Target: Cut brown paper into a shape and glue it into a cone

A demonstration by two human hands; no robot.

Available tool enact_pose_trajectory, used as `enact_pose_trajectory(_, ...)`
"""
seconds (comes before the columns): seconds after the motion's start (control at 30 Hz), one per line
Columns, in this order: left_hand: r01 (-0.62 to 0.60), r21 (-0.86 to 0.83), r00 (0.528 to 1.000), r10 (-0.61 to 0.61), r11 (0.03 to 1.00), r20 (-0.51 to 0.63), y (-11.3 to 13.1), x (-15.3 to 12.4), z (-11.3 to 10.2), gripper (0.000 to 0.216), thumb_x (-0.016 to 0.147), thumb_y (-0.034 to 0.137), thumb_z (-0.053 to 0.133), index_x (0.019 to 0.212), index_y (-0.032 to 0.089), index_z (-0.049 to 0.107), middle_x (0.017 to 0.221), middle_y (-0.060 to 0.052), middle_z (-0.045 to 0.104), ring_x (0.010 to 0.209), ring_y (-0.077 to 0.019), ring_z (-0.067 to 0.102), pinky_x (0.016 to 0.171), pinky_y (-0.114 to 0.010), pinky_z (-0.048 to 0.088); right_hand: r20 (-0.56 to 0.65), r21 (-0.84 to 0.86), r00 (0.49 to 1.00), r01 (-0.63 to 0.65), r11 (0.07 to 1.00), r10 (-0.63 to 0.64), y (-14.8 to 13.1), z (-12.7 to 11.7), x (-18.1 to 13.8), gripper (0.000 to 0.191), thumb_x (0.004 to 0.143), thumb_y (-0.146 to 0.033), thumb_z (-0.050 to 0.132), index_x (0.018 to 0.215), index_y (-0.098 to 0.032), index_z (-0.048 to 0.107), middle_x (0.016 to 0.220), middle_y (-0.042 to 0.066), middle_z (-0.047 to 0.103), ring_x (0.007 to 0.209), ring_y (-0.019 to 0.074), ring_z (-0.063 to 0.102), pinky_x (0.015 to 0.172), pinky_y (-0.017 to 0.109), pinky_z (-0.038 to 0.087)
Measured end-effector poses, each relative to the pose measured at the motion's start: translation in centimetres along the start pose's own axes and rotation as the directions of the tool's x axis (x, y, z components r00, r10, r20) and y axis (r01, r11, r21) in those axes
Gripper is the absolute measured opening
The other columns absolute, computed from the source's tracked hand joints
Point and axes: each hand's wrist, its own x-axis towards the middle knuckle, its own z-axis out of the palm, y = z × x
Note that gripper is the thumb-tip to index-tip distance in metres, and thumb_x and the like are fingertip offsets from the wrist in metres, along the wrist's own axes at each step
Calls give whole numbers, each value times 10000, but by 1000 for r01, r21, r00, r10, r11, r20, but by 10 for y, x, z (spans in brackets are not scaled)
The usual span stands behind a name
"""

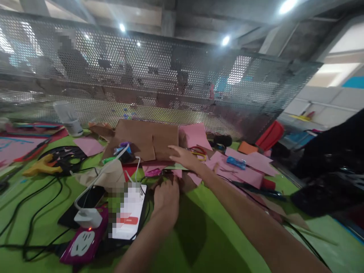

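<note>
My right hand reaches across to a folded sheet of brown cardboard, its fingers stretched out along the front face. Whether the fingertips touch the cardboard I cannot tell. Nearer to me, my left hand is closed, with fingers bent down by small pink paper scraps. Its fingertips are hidden, and what they hold, if anything, does not show. A bright pink object lies just left of those fingers. Beside the left wrist is a phone with a lit screen.
A purple power strip with a white charger and trailing cables lies left. A yellow-handled tool lies farther left, near a white cup. Pink papers and a blue object lie right. A perforated metal screen stands behind.
</note>
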Motion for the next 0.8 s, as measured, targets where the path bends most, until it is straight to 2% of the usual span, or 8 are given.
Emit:
enact_pose_trajectory(0.1,72,20,997,-72,997,-17,-8,4,-2,513,903,100,429,1415,114,406,1078,-175,668,982,-277,656,785,-372,510,35,1,998,-45,999,44,4,-19,-46,425,927,-278,514,1349,-244,550,1334,71,618,1167,259,607,987,408,465)
enact_pose_trajectory(0.17,117,19,992,-116,993,-57,-13,5,-3,513,903,128,451,1412,112,399,1083,-176,667,969,-275,663,780,-366,504,102,-7,995,-18,1000,19,4,-24,-76,356,929,-267,501,1262,-269,627,1271,48,664,1127,251,631,964,390,483)
enact_pose_trajectory(0.3,158,2,980,-157,987,-122,-23,5,-1,474,920,186,457,1388,129,414,1064,-165,666,964,-275,663,789,-367,491,220,-53,973,88,995,-74,1,-12,-112,377,892,-189,542,1246,-267,646,1322,47,629,1210,239,574,1052,392,413)
enact_pose_trajectory(0.4,191,-5,972,-190,982,-140,-26,4,1,482,931,209,445,1399,105,396,1061,-176,654,964,-287,654,790,-381,489,246,-111,963,143,983,-112,-1,5,-121,459,847,-179,614,1302,-239,609,1435,93,520,1316,273,470,1120,434,323)
enact_pose_trajectory(0.53,204,2,962,-200,979,-187,-25,3,1,513,926,200,450,1428,127,376,1154,-179,610,1004,-290,625,800,-382,490,236,-196,966,152,969,-104,3,12,-125,527,843,-248,647,1360,-206,555,1465,147,467,1349,318,421,1110,469,321)
enact_pose_trajectory(0.63,134,17,962,-126,991,-242,-22,2,-1,512,910,146,452,1418,194,407,1203,-144,572,1051,-275,588,817,-366,483,205,-254,976,127,959,-75,10,2,-129,437,876,-286,615,1309,-229,599,1391,123,552,1251,302,526,1042,435,396)
enact_pose_trajectory(0.73,46,23,969,-39,999,-245,-20,1,-1,450,904,96,425,1315,251,523,1196,-109,559,1065,-257,563,841,-363,469,136,-318,991,55,946,-11,14,-11,-132,272,903,-276,568,1142,-268,699,1153,82,704,1046,286,643,926,413,459)
enact_pose_trajectory(0.8,20,23,974,-14,1000,-228,-20,2,2,406,904,79,408,1219,257,593,1178,-98,560,1064,-253,553,844,-364,463,68,-353,997,-4,936,30,13,-13,-130,240,907,-276,557,1079,-247,722,1056,97,732,995,297,655,892,414,462)
